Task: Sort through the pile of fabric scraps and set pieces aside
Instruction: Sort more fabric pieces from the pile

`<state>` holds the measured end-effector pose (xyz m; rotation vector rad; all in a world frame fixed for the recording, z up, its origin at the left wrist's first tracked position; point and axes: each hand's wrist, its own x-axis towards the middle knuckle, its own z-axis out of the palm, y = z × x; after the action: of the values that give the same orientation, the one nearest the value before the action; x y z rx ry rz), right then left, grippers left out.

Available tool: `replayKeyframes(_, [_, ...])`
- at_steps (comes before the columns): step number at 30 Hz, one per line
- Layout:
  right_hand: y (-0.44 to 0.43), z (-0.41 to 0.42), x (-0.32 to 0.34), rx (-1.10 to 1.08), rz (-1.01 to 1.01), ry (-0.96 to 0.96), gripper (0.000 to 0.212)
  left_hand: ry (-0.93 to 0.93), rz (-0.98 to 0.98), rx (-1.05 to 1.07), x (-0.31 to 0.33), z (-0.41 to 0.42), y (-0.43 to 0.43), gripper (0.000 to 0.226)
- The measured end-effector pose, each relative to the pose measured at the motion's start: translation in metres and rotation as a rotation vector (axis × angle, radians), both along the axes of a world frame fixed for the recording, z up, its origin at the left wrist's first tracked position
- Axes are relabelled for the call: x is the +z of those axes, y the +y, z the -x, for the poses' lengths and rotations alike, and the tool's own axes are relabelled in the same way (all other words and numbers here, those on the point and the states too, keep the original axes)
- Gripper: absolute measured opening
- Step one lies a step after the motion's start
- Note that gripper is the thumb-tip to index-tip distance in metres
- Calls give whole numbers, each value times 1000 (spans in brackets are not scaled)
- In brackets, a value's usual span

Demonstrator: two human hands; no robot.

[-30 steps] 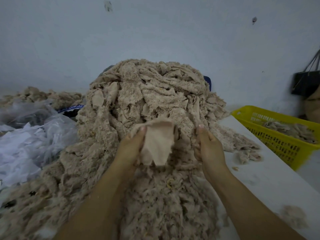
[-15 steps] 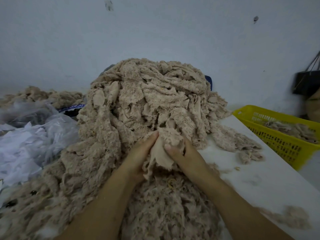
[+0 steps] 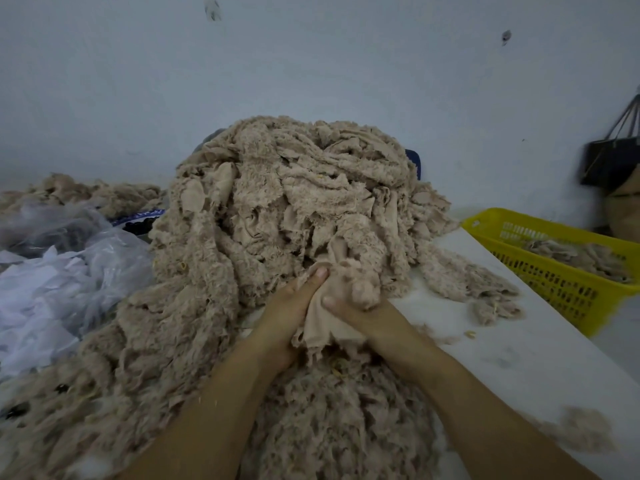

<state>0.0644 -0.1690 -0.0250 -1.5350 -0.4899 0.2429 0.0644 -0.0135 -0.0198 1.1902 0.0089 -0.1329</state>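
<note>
A tall pile of beige fuzzy fabric scraps [image 3: 277, 209] fills the middle of the white table [image 3: 512, 348]. At the pile's foot, a smooth beige fabric piece [image 3: 325, 327] is bunched between my two hands. My left hand [image 3: 287, 313] grips its left side, thumb up against the cloth. My right hand [image 3: 360, 313] grips its right side, thumb pressed into the fabric and fingers hidden under a fuzzy clump. More scraps lie below my wrists.
A yellow plastic basket [image 3: 554, 285] holding a few scraps stands at the right table edge. Clear plastic bags with white material [image 3: 62, 278] lie at left. A dark bag [image 3: 609, 157] hangs on the wall at far right. Loose scraps [image 3: 495, 299] trail across the table.
My hands came together from apart, gathering the spread piece into a bunch. They have since drawn it slightly down towards me.
</note>
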Motion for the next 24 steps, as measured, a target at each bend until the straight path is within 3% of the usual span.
replayKeyframes(2, [0, -1, -4, -28, 182, -76, 12, -29, -37, -13, -1, 0, -1, 46])
replayKeyframes(3, [1, -3, -5, -68, 171, -67, 11, -42, -27, -22, -1, -1, 0, 46])
replayKeyframes(6, [-11, -15, 5, -331, -297, 118, 19, -51, -17, 17, -4, -3, 1, 41])
replayKeyframes(8, [-27, -24, 13, -427, -651, 211, 36, -31, -65, 61, -8, -5, 2, 42])
replayKeyframes(10, [-33, -28, 12, -484, -716, 276, 43, -42, -109, 57, -11, -7, 0, 48])
replayKeyframes(15, [-19, -27, 6, -413, -506, 217, 29, -99, -283, -15, -16, -4, -8, 39])
replayKeyframes(19, [-13, -21, 1, -323, -319, 212, 37, -160, -460, 2, -17, -1, -13, 26])
replayKeyframes(21, [-12, -19, 1, -411, -100, 136, 44, -181, -575, 39, -18, 0, -15, 22])
replayKeyframes(24, [-12, -24, -3, -573, 239, -124, 33, -191, -682, 54, -21, -2, -15, 19])
